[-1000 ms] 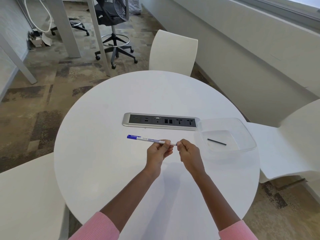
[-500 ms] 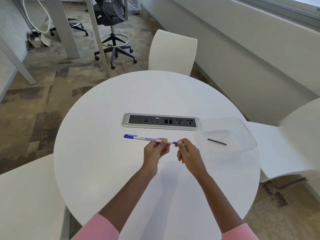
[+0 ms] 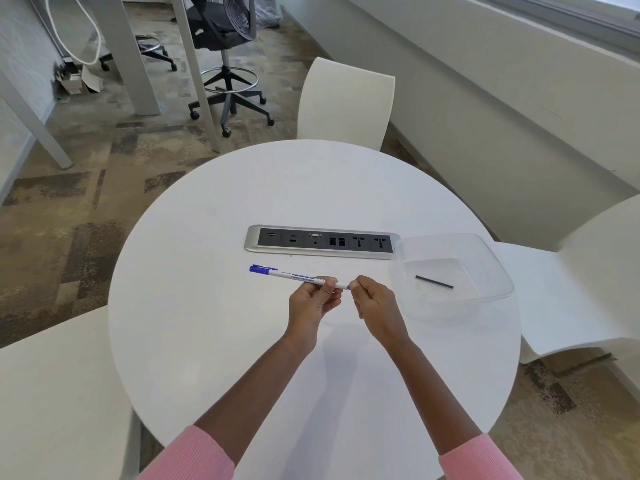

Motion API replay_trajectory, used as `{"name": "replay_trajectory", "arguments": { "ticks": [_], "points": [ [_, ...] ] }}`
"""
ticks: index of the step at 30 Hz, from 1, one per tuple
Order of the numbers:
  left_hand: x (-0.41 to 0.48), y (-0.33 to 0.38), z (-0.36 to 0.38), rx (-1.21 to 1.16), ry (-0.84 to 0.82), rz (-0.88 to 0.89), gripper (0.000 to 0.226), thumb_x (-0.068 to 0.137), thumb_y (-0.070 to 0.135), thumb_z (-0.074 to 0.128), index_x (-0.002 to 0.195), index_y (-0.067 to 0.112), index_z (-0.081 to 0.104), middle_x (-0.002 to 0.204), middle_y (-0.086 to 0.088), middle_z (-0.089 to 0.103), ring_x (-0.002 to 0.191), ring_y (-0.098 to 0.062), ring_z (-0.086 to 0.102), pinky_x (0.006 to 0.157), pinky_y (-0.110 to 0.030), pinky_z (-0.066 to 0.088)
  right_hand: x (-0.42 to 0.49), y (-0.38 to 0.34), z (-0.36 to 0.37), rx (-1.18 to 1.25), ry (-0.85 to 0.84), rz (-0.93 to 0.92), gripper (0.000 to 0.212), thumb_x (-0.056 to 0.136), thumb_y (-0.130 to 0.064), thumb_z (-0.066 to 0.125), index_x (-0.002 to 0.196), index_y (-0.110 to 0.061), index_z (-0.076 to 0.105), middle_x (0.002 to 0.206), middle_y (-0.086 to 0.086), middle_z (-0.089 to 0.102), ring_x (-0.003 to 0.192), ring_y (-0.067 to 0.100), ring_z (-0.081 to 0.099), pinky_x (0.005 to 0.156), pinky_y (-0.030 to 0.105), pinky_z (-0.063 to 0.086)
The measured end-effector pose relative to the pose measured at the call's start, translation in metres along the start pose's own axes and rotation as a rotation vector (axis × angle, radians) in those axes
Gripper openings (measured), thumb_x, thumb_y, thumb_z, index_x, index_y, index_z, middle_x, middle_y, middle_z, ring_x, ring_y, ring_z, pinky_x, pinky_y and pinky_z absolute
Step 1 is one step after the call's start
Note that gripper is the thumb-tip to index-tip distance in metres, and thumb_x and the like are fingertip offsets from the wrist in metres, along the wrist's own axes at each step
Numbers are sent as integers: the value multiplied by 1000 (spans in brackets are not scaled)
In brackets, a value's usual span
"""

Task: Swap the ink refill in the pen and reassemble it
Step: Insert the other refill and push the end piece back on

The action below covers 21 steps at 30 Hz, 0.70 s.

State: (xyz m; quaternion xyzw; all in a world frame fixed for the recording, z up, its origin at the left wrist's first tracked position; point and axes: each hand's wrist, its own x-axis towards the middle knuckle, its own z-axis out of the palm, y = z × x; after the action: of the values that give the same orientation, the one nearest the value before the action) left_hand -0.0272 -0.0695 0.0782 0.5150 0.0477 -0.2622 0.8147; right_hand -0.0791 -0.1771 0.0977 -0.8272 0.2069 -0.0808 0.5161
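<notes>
A white pen [image 3: 294, 274] with a blue cap at its left end is held level above the round white table [image 3: 214, 334]. My left hand [image 3: 311, 301] grips the pen's barrel near its right end. My right hand [image 3: 372, 304] pinches the small blue piece at the pen's right tip with thumb and forefinger. A thin black refill [image 3: 434, 282] lies in a clear plastic tray [image 3: 485, 247] to the right of my hands.
A silver power and data socket strip [image 3: 322, 241] is set into the table behind the pen. White chairs stand at the far side [image 3: 346, 102], the right [image 3: 571, 271] and the near left. A black office chair [image 3: 225, 36] stands on the floor beyond.
The pen slid slightly left in my left hand at first, exposing a short blue end at the right. My right hand has closed back up to that tip.
</notes>
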Motion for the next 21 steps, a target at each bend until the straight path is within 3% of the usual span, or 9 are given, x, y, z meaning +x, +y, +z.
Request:
{"name": "replay_trajectory", "arguments": {
  "ticks": [4,8,10,14,17,21],
  "points": [
    [-2,0,-2,47,-14,13,12,90,5,56,81,10,62,76,-6,62,59,-1,65,61,-13,54,6,-5,-4,212,-118,197,41,92,-9,43,52,-15,42,49,1,32,42,13,28,38,15,26],
    [-3,1,-1,92,-16,31,13,89,5,57,79,11,63,69,0,67,64,-7,64,61,-14,54,8,-7,-9,375,-215,440,39,92,-16,45,52,-15,43,40,-6,34,36,9,29,43,18,27],
    [-3,4,-1,110,-17,43,13,89,6,58,78,11,64,66,2,69,64,-8,63,60,-14,54,7,-8,-10,422,-223,474,38,92,-19,44,54,-15,46,39,-7,36,36,8,32,46,19,30],
    [-1,9,-1,99,6,47,13,89,8,59,78,11,65,73,-5,65,62,-7,64,61,-15,55,0,-8,-1,262,-91,240,37,96,-22,40,62,-15,53,47,-1,44,41,10,41,46,18,34],
    [1,11,-1,73,37,47,12,89,7,59,79,11,65,71,-4,67,60,-5,65,60,-16,56,-6,-3,4,69,-5,59,20,94,-25,43,79,-19,54,54,-3,51,50,7,49,52,17,39],
    [-1,10,-3,59,44,33,13,89,7,59,79,10,66,60,4,69,56,-4,66,58,-15,56,-9,1,5,-110,20,-69,10,93,-22,47,85,-18,52,63,0,56,64,14,54,62,28,43]
  ]
}}
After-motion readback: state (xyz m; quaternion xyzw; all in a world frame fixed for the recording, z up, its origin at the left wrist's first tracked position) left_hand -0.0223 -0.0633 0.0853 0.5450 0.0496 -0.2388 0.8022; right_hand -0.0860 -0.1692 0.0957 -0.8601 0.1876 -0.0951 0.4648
